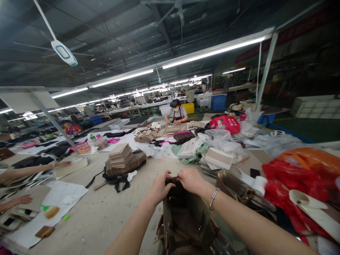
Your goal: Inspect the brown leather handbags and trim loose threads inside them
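A brown handbag [183, 219] stands on the worktable in front of me, its mouth facing up and its inside dark. My left hand [161, 187] grips the far end of the bag's rim, thumb on the inner side and fingers curled over. Close beside it, my right hand [191, 180] pinches the same far rim from the right, with a bracelet on that wrist. What lies between the fingertips is mostly the dark edge of the bag. A second brown bag [230, 184] sits just right of my right forearm.
Stacks of brown card pieces [120, 156] lie ahead on the left, and pale panels [216, 159] ahead on the right. Red plastic bags [294, 180] crowd the right side. At left, a co-worker's hands [22, 200] rest near a glue bottle [50, 211]. Another person [176, 113] works across the table.
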Demonstrator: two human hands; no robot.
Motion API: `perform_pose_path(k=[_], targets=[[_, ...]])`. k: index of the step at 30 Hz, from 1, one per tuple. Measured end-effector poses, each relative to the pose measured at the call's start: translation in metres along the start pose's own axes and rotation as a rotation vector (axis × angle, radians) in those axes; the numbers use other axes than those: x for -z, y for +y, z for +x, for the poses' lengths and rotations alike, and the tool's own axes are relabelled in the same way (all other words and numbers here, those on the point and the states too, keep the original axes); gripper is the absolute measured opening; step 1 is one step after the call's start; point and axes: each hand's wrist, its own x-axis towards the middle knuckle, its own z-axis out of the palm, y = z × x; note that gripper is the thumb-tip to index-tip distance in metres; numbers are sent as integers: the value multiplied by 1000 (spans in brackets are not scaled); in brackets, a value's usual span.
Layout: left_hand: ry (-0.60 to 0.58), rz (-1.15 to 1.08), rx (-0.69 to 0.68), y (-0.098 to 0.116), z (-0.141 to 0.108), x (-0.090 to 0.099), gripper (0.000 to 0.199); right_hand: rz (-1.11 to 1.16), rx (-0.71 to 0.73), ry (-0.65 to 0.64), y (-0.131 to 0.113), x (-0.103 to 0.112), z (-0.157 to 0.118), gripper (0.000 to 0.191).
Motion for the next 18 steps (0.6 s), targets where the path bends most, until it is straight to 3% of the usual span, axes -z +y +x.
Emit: perform_pose_path(k=[2, 8, 18], targets=[[-16, 45, 21, -2, 1, 0, 43, 4, 3, 2, 0, 0, 0, 28], [4, 164, 79, 0, 5, -3, 22, 15, 19, 15, 0, -2, 0, 28], [-11, 224, 46, 2, 5, -1, 19, 23, 34, 33, 1, -4, -1, 29]])
